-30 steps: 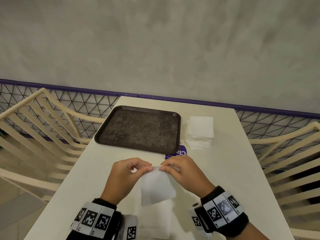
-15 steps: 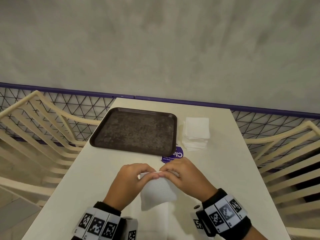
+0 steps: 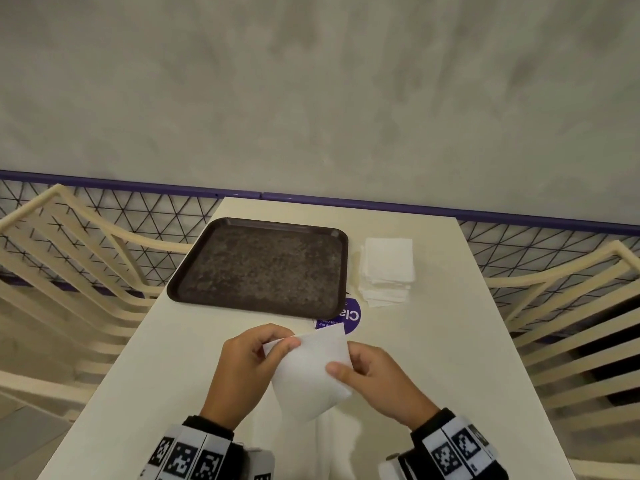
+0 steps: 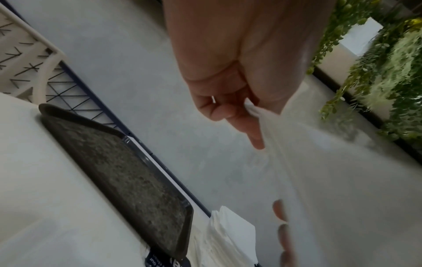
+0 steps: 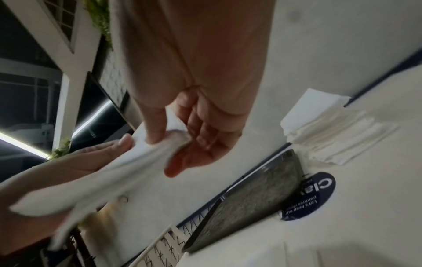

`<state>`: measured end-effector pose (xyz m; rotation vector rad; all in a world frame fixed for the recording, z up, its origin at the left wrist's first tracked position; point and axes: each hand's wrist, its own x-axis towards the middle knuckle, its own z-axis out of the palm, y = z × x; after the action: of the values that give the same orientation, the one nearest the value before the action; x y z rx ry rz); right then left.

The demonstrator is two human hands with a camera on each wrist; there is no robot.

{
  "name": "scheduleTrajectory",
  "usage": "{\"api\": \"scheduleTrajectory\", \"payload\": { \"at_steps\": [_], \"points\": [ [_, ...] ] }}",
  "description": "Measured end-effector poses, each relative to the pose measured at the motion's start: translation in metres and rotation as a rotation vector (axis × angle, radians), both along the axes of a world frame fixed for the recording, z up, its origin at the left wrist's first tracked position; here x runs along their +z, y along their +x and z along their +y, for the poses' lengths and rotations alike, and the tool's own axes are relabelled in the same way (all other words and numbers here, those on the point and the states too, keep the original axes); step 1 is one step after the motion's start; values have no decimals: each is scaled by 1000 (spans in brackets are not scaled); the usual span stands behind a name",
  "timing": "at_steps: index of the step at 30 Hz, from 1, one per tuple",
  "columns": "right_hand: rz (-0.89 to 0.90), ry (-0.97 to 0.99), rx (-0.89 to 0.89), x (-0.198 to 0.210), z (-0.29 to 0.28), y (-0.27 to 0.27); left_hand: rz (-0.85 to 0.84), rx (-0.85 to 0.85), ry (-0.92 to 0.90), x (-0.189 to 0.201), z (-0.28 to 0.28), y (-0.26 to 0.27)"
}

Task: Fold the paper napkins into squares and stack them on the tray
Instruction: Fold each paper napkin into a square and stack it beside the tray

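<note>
The tray (image 3: 258,268) lies beyond the hands, a little to the left, with nothing on it, so by my reading napkin 1 is in hand and no square has been stacked yet. The left hand (image 3: 242,368) pinches the napkin (image 3: 308,368) at its upper left corner between thumb and forefinger, the other fingers curled in behind. The sheet hangs between the 2 grips, raised off the table (image 3: 467,375), bulging rather than flat. The right hand (image 3: 374,379) grasps its right edge, thumb pressed on the near face and fingers behind it. Beyond the right hand, just right of the tray, sits the pile of napkins (image 3: 386,271) waiting their turn. The next move likely calls for bringing the 2 pinched edges together evenly, pressing a crease, then reaching forward to the tray.
</note>
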<state>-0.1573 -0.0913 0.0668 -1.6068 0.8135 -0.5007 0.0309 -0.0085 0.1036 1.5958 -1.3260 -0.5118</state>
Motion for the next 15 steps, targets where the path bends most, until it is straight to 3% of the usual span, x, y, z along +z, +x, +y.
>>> {"api": "scheduleTrajectory", "payload": {
  "at_steps": [5,11,15],
  "points": [
    [32,24,-146,-4,-41,-10,71,140,125,-35,-10,8],
    [74,3,-455,-15,-132,-33,-146,139,587,-110,3,24],
    [-3,59,-728,-13,-186,-27,-233,103,798,-133,9,19]
  ]
}}
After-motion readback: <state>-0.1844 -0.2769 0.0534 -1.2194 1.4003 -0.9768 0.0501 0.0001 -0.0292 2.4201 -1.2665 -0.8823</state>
